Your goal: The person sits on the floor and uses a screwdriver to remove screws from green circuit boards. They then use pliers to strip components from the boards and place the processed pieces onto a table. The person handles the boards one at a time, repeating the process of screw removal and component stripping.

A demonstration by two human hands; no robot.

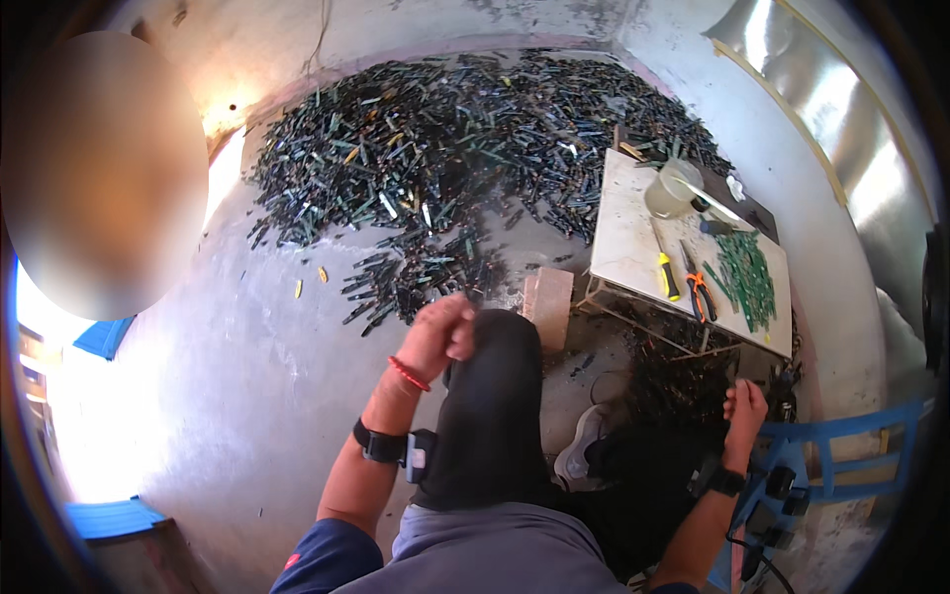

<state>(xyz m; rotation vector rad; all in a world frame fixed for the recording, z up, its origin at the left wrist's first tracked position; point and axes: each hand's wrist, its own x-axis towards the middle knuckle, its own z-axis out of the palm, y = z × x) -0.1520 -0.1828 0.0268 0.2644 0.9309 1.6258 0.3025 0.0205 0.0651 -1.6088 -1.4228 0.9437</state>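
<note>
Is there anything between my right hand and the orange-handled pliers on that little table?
Nothing solid that shows. The right hand is low beside the table's near edge, and the orange-handled pliers lie on top beside a yellow-handled tool. Only the table's rim rises between them.

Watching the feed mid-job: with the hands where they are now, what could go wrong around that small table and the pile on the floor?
1. The pliers and yellow-handled tool lie loose on the white table; a bump might knock them off.
2. The pile of dark sticks spreads close to the raised knee, so stepping out may mean slipping.
3. The right hand sits low by the blue frame and dark clutter, where it could snag. The left hand rests on the knee.
</note>
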